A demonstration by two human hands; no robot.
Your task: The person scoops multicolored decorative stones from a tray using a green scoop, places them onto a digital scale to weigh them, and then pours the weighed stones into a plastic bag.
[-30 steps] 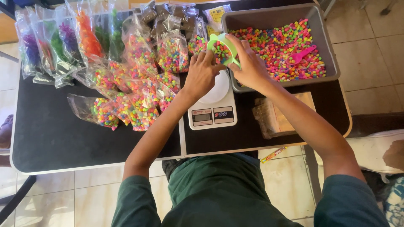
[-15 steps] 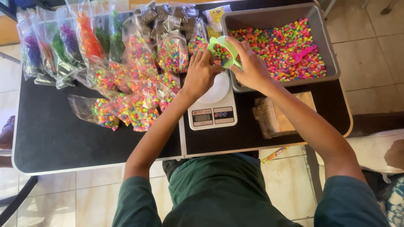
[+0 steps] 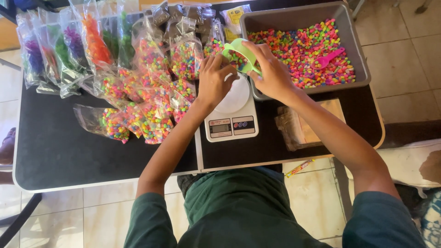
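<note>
At the far left we see tall clear bags of coloured strands [image 3: 50,59] standing along the back of the black table [image 3: 59,156], their tops cut off by the upper edge. Next lie small clear bags of neon pebbles [image 3: 142,115] in a loose heap, overlapping so much that we cannot count them. Our left hand [image 3: 213,82] hovers over the white kitchen scale [image 3: 233,115], fingers curled and pinching a small clear bag [image 3: 219,48] by its mouth; most of that bag is hidden behind the fingers, so how full it is stays unclear. Just beside it, our right hand [image 3: 271,73] is closed around the handle of a green scoop [image 3: 239,50], held above the back of the scale at the left wall of the tub. The scoop's long axis runs diagonally, handle low and right inside our grip, bowl pointing up and left toward the bag's mouth; pebbles sit in the bowl. Further right, the grey tub [image 3: 353,41] holds loose neon pebbles with 1 pink scoop [image 3: 327,58] lying on them. In front of it lies a stack of clear empty bags [image 3: 303,126], partly covered by our right forearm.
</note>
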